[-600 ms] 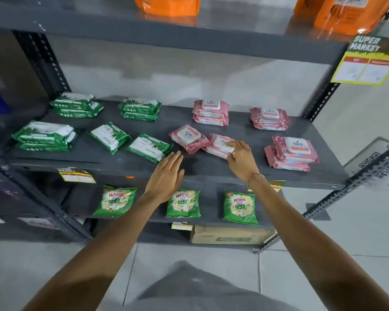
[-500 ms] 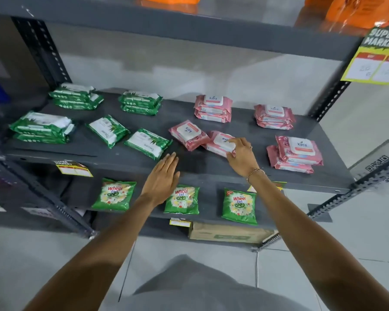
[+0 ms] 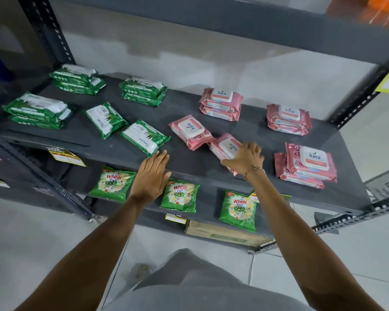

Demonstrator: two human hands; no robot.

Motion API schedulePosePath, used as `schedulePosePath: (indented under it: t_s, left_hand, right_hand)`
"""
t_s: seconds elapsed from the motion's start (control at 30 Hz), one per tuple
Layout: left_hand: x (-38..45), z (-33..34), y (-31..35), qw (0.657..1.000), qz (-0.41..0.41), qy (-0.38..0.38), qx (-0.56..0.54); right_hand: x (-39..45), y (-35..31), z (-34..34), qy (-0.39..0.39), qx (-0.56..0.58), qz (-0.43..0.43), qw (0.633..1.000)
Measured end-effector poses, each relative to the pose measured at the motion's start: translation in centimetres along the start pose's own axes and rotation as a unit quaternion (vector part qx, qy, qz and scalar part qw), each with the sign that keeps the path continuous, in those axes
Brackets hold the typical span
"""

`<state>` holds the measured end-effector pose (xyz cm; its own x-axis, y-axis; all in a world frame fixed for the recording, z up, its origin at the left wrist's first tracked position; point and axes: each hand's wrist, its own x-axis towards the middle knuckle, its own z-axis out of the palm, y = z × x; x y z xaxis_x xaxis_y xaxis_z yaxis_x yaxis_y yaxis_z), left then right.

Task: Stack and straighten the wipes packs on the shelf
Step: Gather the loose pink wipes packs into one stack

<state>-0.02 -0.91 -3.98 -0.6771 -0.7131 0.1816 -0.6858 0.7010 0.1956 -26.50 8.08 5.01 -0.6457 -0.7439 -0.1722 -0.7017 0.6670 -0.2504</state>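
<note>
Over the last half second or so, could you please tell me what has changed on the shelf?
The right hand has closed further over the loose pink wipes pack at the shelf front. The left hand stays open, holding nothing, near the tilted green wipes pack. No pack has visibly shifted; the stacks sit as before.

Wipes stacks [image 3: 220,103] sit at the rear of the shelf [image 3: 189,162]. Loose packs [image 3: 190,131] lie askew in front. Detergent pouches [image 3: 180,195] line the shelf below.
</note>
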Motion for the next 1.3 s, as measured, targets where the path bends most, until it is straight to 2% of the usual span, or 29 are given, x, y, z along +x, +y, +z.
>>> schedulePosePath:
  t_s: [0.13,0.27,0.4,0.47,0.67,0.8,1.03,1.13,1.17,1.27,1.3]
  left_hand:
    - [0.2,-0.1,0.0,1.0,0.005,-0.011,0.018]
    - [0.0,0.0,-0.1,0.999,0.018,-0.002,0.034]
    - [0.1,0.6,-0.4,0.998,0.032,0.044,0.038]
    - [0.1,0.9,-0.6,0.996,0.044,0.072,0.036]
    - [0.6,1.6,-1.1,0.99,0.07,0.112,0.045]
    - [0.8,2.1,-1.4,0.985,0.081,0.129,0.076]
    - [0.8,2.7,-1.5,0.985,0.077,0.125,0.093]
    - [0.7,2.3,-0.5,0.992,0.03,0.12,0.039]
    - [0.6,1.9,0.3,0.992,0.026,0.124,0.003]
    - [1.0,0.3,3.9,0.983,0.088,0.115,-0.112]
    - [1.6,-0.4,5.4,0.979,0.07,0.104,-0.163]
  right_hand:
    - [-0.3,0.5,-0.9,-0.027,0.041,0.092,0.995]
    - [-0.5,-0.1,-1.7,0.014,0.088,0.112,0.99]
    - [-0.8,-2.5,-2.4,0.101,0.142,0.053,0.983]
    - [-0.7,-4.0,-2.5,0.116,0.154,0.011,0.981]
    - [0.6,-7.9,-1.9,0.087,0.153,-0.061,0.983]
    - [1.5,-9.8,-1.4,0.061,0.114,-0.097,0.987]
    - [2.7,-11.6,-1.5,0.047,0.026,-0.103,0.993]
    - [3.1,-11.6,-1.9,-0.003,0.006,-0.109,0.994]
    - [3.2,-11.5,-2.1,-0.022,0.034,-0.105,0.994]
    - [3.8,-10.8,-2.8,-0.047,0.211,-0.082,0.973]
    - [4.0,-10.4,-3.0,-0.049,0.249,-0.07,0.965]
